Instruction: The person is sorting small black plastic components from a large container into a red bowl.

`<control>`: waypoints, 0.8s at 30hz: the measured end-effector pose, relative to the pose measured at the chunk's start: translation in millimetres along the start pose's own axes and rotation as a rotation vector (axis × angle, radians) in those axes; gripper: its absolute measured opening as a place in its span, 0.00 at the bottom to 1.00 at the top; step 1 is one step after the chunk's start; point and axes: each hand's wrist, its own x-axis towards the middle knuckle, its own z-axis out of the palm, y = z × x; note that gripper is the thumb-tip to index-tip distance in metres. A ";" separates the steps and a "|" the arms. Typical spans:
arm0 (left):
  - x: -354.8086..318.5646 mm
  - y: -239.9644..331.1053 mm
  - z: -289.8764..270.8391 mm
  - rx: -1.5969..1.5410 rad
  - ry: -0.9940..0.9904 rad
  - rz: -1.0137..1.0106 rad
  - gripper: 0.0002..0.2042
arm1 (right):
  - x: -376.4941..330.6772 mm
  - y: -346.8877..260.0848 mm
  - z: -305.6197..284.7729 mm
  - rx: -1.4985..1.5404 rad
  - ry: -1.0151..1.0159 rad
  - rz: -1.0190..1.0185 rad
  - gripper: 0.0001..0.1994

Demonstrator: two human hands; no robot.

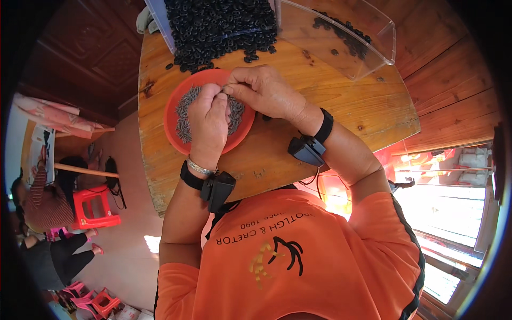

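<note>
Left hand (209, 120): fingers curled, tips drawn together at a small piece (226, 89) held above the red bowl (172, 109). Right hand (264, 90): thumb and forefinger pinched on the same small piece, meeting the left fingertips directly — the two hands touch at that point. The piece is too small to identify further. Each wrist carries a black strap with a dark device; the left wrist also bears a thin metal bangle (200, 168).

The red bowl sits on the counter (341, 101) beneath the left hand and holds a mass of small grey parts (184, 114), partly hidden by the hand.

Beyond the bowl, at the far edge of the counter, a heap of black ring-shaped pieces (224, 26) spills from a clear bin (160, 24) onto the wood, near the bowl's rim. Just to its right stands a second clear plastic container (373, 50), tilted, with a smaller quantity of the same black rings (344, 29) in its far corner. A few loose rings lie scattered between the two.

The counter is round, of worn wood, with a chipped near edge. The person wears an orange shirt (320, 256).

Periphery — on the left, other people are seated low beside red plastic stools (96, 208); pink stools lie at lower left. Wood-panelled walls surround the scene; a bright window opening shows at right.
</note>
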 end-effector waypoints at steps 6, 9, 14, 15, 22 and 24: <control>8.3 -14.2 -9.6 -0.118 0.072 0.024 0.05 | 10.6 31.2 -51.0 -0.120 0.185 0.056 0.08; 10.5 -14.3 -11.8 -0.215 0.049 -0.027 0.05 | 6.6 54.1 -63.7 -0.474 0.216 0.104 0.09; 8.0 -13.0 -13.7 -0.191 0.048 0.008 0.05 | 7.4 54.1 -42.8 -0.586 0.034 0.152 0.11; 8.0 -12.2 -13.7 -0.201 0.051 0.002 0.05 | 6.8 57.2 -42.0 -0.587 0.034 0.152 0.11; 7.2 -7.8 -14.9 -0.182 0.055 0.010 0.04 | 9.0 36.2 -61.2 -0.672 -0.290 0.410 0.11; 6.4 -6.0 -14.7 -0.180 0.076 -0.009 0.04 | 5.5 31.0 -63.7 -0.594 -0.427 0.504 0.11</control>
